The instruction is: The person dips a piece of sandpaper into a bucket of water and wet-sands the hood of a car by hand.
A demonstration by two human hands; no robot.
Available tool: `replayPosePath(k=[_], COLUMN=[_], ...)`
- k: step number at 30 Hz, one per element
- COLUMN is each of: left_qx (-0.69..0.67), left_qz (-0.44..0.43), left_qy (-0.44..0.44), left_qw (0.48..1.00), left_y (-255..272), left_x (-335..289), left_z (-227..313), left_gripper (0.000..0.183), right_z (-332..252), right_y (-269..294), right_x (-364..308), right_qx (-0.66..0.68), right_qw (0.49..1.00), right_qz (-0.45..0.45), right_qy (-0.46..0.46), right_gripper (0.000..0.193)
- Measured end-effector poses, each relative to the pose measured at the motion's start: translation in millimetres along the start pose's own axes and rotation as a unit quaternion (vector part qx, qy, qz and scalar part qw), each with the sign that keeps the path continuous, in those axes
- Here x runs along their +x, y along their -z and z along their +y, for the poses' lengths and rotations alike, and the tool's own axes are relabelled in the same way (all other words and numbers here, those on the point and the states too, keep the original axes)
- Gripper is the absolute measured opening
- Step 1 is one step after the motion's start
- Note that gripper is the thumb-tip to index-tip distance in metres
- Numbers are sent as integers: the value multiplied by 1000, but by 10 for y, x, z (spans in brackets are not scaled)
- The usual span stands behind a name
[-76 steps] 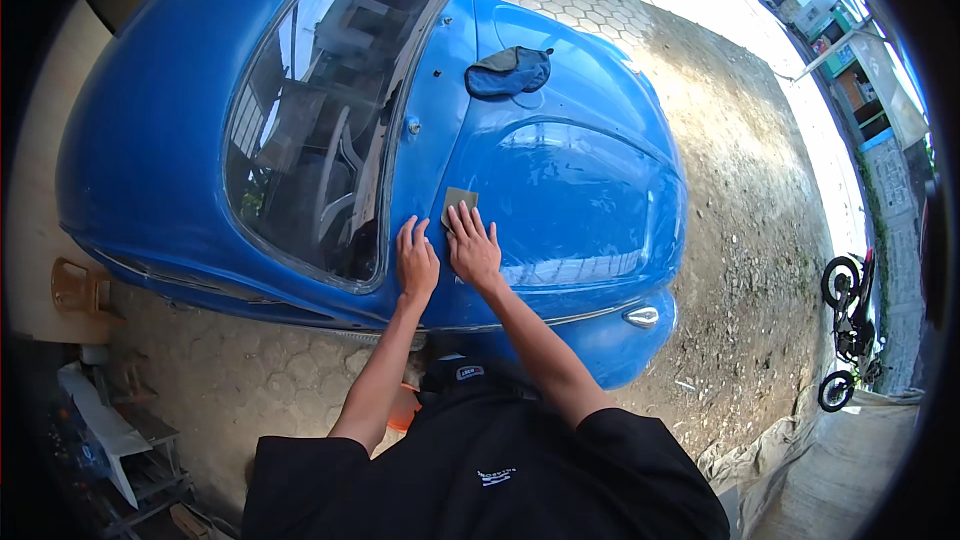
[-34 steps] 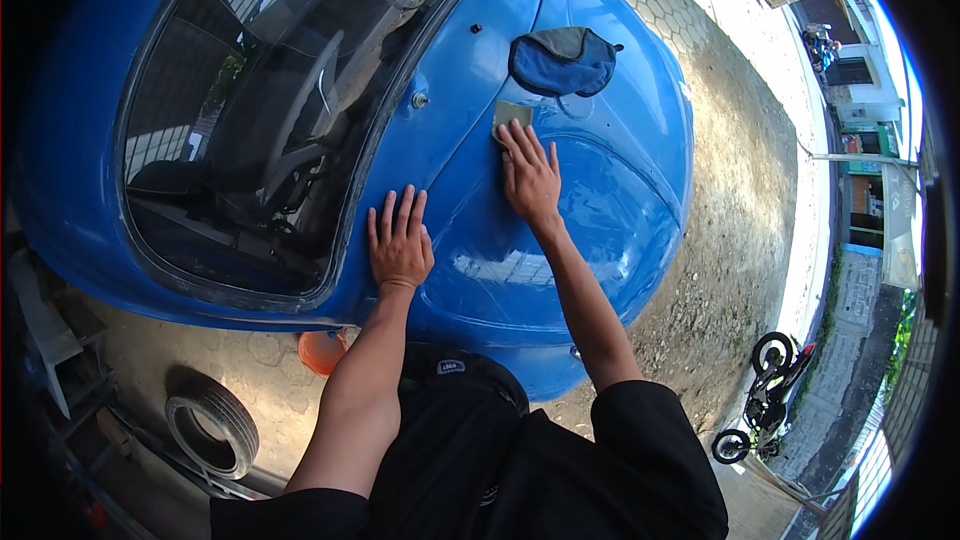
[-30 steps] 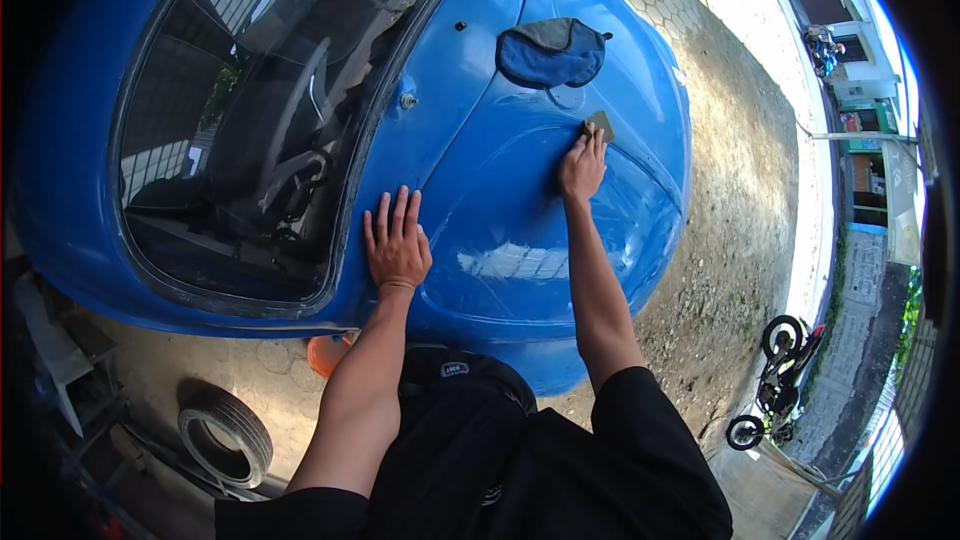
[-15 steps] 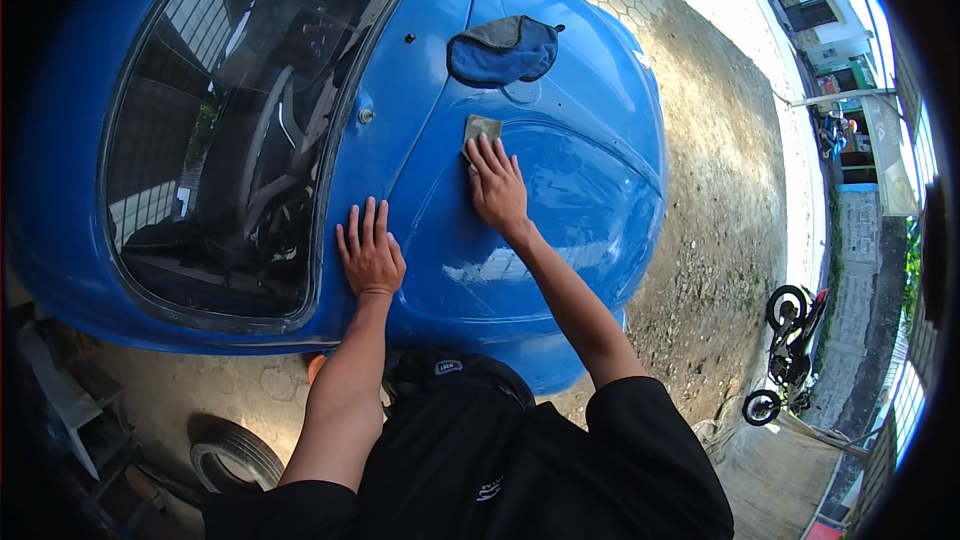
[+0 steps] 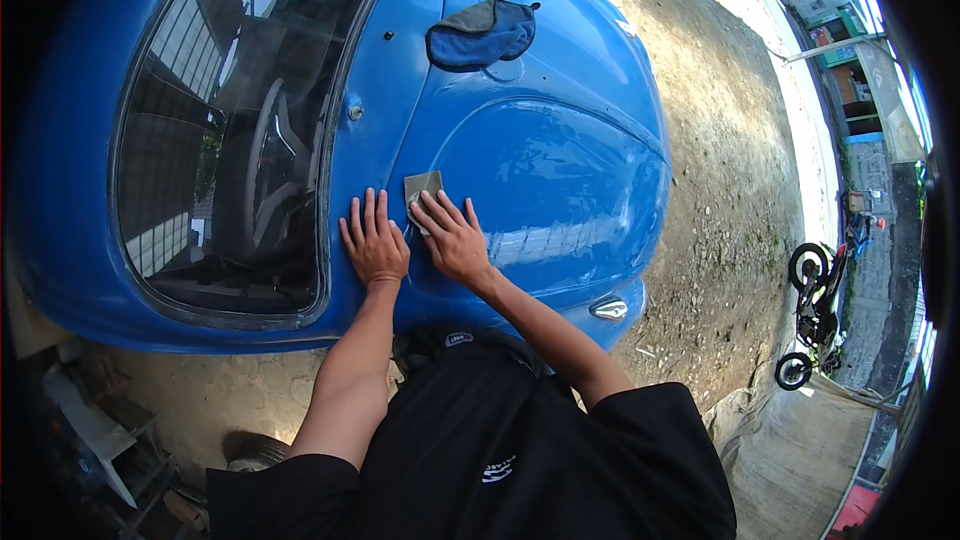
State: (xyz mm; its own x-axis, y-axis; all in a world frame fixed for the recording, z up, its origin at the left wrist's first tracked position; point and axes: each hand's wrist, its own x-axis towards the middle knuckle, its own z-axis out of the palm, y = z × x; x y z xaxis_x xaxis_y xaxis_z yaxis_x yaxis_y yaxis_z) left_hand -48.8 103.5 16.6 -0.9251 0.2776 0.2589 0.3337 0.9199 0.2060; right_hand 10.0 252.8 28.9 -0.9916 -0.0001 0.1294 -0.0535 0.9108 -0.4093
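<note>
Before me is the blue car's front hood [image 5: 570,185], wet-looking and shiny in places. My right hand [image 5: 456,245] presses a folded greyish-brown sheet, like sandpaper [image 5: 426,182], against the hood; the fingers cover its near part. Just left of it, my left hand [image 5: 379,248] lies flat on the blue panel by the windshield, fingers stretched out and holding nothing. The two hands are close side by side. Farther up the hood rests a crumpled blue and grey cloth [image 5: 484,38].
The dark windshield [image 5: 235,150] fills the left. Small metal studs [image 5: 355,113] stick up from the panel beside it. A motorbike [image 5: 820,305] is parked at the right beyond the gravel ground [image 5: 715,210]. A tyre [image 5: 258,450] and a rack [image 5: 125,440] are at lower left.
My right hand has slid the sandpaper sheet toward me and left, beside my left hand. My left hand stays flat on the panel. The whole view has shifted a little.
</note>
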Motion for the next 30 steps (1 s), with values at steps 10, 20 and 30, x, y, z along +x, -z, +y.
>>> replayPosePath(k=[10,20,30], left_qx=[-11,-207,-125], left_qz=[13,105,100], left_qy=[-11,-18,-53], left_qw=[1000,973,986], left_y=[-7,-152,-77], left_x=[-35,3,13], left_z=[-63,-261,-142], left_gripper=[48,34,35], right_z=[-53,-57,974], right_y=[-76,-186,35], right_x=[-189,-1154,-2545], right_qx=[-22,25,-101], right_qw=[999,996,951], right_qz=[38,-30,124], right_qy=[-5,80,-265], right_gripper=[51,54,50])
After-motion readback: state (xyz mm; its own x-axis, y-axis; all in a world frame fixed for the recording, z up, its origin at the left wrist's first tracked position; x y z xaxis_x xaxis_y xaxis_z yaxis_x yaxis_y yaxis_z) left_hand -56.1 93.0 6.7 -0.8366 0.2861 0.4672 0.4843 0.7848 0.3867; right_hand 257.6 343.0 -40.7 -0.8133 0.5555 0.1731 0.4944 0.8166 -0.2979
